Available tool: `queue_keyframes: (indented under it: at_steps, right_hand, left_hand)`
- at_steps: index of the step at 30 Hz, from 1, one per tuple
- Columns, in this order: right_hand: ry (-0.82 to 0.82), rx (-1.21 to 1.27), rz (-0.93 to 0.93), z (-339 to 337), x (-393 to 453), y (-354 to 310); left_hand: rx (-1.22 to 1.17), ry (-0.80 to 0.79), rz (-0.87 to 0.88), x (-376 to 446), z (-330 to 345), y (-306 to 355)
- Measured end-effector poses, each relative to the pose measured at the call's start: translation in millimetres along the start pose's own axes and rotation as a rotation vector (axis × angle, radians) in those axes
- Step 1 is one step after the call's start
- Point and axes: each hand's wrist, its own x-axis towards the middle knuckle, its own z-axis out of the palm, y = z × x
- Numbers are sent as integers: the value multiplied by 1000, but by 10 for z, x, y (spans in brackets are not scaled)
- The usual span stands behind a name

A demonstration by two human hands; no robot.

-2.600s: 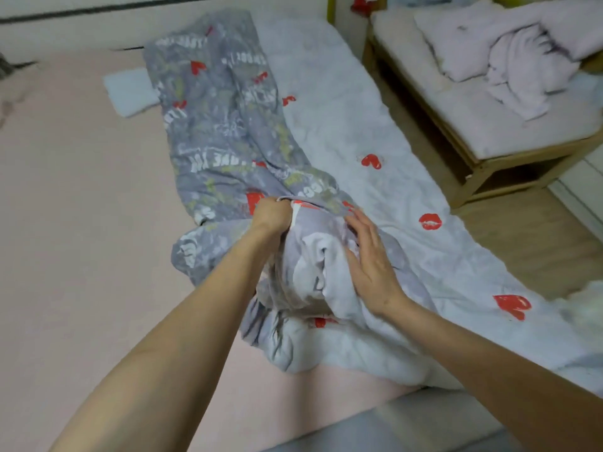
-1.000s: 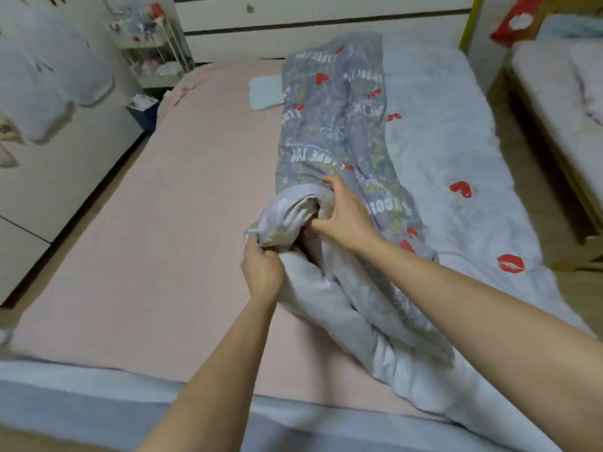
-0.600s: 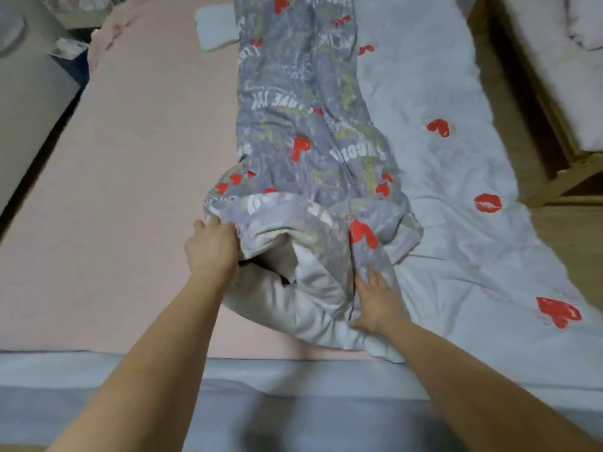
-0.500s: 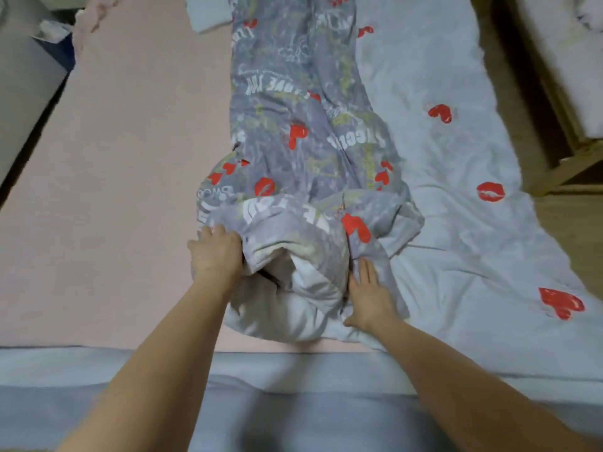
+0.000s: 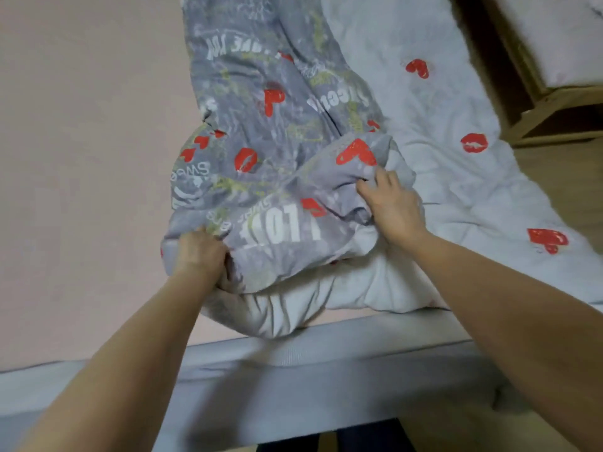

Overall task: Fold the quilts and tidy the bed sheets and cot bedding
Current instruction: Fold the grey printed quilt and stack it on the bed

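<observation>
On the bed (image 5: pixel 81 158), left hand (image 5: pixel 199 256) and right hand (image 5: pixel 391 207) both had fingers curled into the bunched quilt (image 5: pixel 277 190) between them.

Dim, soft, even light; slight motion blur; wide-angle bending at edges.

Quilt (image 5: pixel 261 132) — soft, matt printed cloth.

The grey quilt (image 5: pixel 261 132) with red hearts is bunched at the near edge of the pink bed (image 5: pixel 85 158). It is gripped by the left hand (image 5: pixel 199 256) and the right hand (image 5: pixel 391 207).
</observation>
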Motion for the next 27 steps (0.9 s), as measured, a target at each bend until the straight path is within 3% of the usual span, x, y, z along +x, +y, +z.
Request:
queue_keyframes:
  at_steps: [2, 4, 6, 10, 16, 20, 24, 25, 27]
  right_hand:
    - [-164, -23, -139, 6, -135, -110]
    - [-442, -61, -278, 192, -349, -308]
    - [-586, -46, -235, 388, -536, -446]
    - [-681, -106, -80, 933, -750, -713]
    - [-656, -229, 54, 1625, -937, -944]
    - [-607, -263, -3, 1776, -846, -875]
    - [-179, -107, -129, 1897, -828, -760]
    - [-168, -62, -152, 1838, -757, -697]
    - [-352, 10, -212, 1670, -578, -566]
  left_hand:
    - [48, -205, -39, -80, 43, -5]
    - [-82, -366, -74, -105, 176, 135]
    - [-298, -480, -88, -95, 245, 375]
    - [-421, -492, -12, -11, 582, 896]
    - [-296, -456, -44, 286, 1346, 1245]
    - [-149, -389, -11, 489, 1716, 1372]
    - [-208, -274, -77, 669, 1834, 1491]
    - [-225, -185, -115, 695, 1801, 1481]
    - [-256, -138, -122, 717, 1691, 1371]
